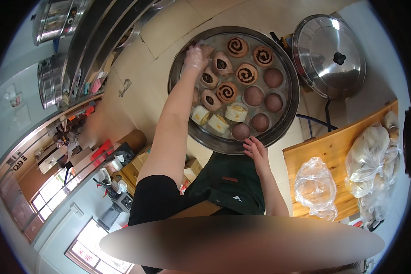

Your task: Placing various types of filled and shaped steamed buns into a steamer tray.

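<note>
Far left in the tray (pixel 285 119), a bun (pixel 208 50) is touched by the left hand (pixel 195 57) (finger grip can't be told); the right hand (pixel 256 153) is loosely spread; dents could be caused by squeezing!

Round tray (pixel 296 86): metal, dark and glossy along the rim. Brown round buns (pixel 254 96): smooth, mostly matt skin. Spiral rolls (pixel 227 92): matt dough with dark, rough-looking filling. Pale yellow rolls (pixel 236 113): uneven, matt surface. Glove (pixel 192 61) on the left hand (pixel 195 57): thin, clear, wrinkled plastic with a slight shine. Apron (pixel 228 192): dark cloth, matt; sleeve (pixel 155 196): black cloth, matt. Lid (pixel 319 68): polished metal, mirror-like, with a black knob (pixel 339 58). Table (pixel 301 157): smooth wood, visible grain, light sheen. Bags (pixel 367 157): translucent, crinkled plastic, glossy at the folds. Floor (pixel 155 59): smooth tile, softly reflective.
</note>
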`<control>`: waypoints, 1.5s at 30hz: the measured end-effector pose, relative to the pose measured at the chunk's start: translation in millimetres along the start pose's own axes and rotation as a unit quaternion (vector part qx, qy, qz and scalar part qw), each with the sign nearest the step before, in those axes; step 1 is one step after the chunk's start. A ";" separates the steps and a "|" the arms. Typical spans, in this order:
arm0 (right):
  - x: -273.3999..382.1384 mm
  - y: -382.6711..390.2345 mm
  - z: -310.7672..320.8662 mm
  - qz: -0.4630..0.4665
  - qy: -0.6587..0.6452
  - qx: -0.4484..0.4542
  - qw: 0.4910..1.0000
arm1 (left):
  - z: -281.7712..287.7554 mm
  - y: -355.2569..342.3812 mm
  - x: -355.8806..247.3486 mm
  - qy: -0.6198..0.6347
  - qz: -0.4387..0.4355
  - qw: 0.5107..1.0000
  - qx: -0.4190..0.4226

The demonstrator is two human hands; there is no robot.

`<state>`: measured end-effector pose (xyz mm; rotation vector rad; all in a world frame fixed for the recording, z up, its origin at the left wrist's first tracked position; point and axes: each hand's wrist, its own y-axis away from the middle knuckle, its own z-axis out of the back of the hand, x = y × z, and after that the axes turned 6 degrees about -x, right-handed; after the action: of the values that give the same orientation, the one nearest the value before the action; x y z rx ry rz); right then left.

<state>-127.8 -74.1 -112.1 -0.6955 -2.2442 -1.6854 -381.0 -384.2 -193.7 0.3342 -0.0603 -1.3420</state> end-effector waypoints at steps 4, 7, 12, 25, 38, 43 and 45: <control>3.5 0.0 -4.3 0.022 -0.009 0.006 1.000 | -11.2 -3.0 6.1 -0.007 0.019 0.999 -0.025; 2.1 -1.8 -5.0 0.027 -0.015 0.007 1.000 | -9.3 -2.4 3.8 0.005 0.022 1.000 -0.021; -5.6 -4.6 -1.3 0.030 -0.011 0.004 0.999 | -11.2 1.8 10.2 0.043 0.036 0.996 -0.066; -4.3 -9.9 -5.4 -0.006 -0.026 -0.007 1.000 | -14.4 15.2 9.5 0.097 0.026 0.990 -0.095; -10.1 -2.7 6.3 0.006 -0.023 -0.036 0.999 | 17.1 76.0 25.7 0.148 0.108 0.973 -0.141; -10.3 7.0 11.2 -0.002 -0.008 -0.037 0.999 | -14.0 57.3 48.5 0.213 0.082 0.965 -0.130; -6.0 10.2 9.8 0.005 0.009 -0.029 1.000 | -25.0 46.0 72.2 0.274 0.124 0.951 -0.076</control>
<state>-116.6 -63.9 -109.3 -0.7011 -2.1850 -1.7511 -315.0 -439.9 -215.6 0.5404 0.4506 -0.9617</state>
